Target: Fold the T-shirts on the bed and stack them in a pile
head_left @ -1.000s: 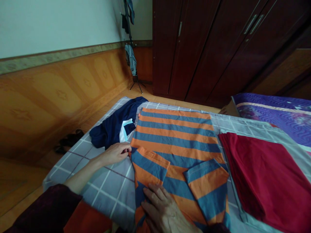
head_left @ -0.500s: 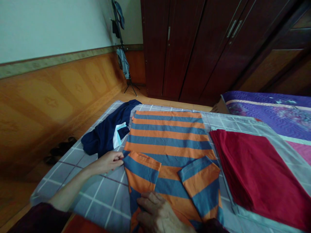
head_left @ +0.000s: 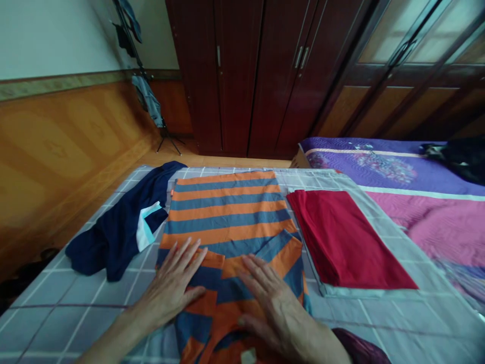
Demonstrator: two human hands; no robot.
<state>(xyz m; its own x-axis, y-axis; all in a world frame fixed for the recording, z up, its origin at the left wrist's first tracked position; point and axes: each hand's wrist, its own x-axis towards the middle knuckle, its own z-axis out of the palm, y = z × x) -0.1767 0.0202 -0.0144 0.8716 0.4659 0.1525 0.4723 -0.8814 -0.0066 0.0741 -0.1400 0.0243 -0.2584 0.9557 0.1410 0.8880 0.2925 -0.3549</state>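
Observation:
An orange and blue-grey striped shirt (head_left: pixel 227 222) lies spread on the checked bedsheet (head_left: pixel 87 308), its hem at the far end and both sleeves folded inward over the body. My left hand (head_left: pixel 174 278) rests flat with fingers spread on the folded left sleeve. Across from it, my right hand (head_left: pixel 273 298) also lies open, on the shirt's middle beside the right sleeve. Neither hand grips the cloth. Near my wrists the collar shows a small pale label (head_left: pixel 248 356).
A crumpled navy garment (head_left: pixel 113 227) with a white and light-blue patch lies at left. Folded red cloth (head_left: pixel 352 242) sits on a pale green one at right. Beyond are a purple and pink bed (head_left: pixel 394 167), a dark wardrobe (head_left: pixel 242 101) and a coat stand (head_left: pixel 140 65).
My left hand has moved from the shirt's left edge onto its sleeve and opened flat. My right hand has shifted forward and right. The view has turned to the right.

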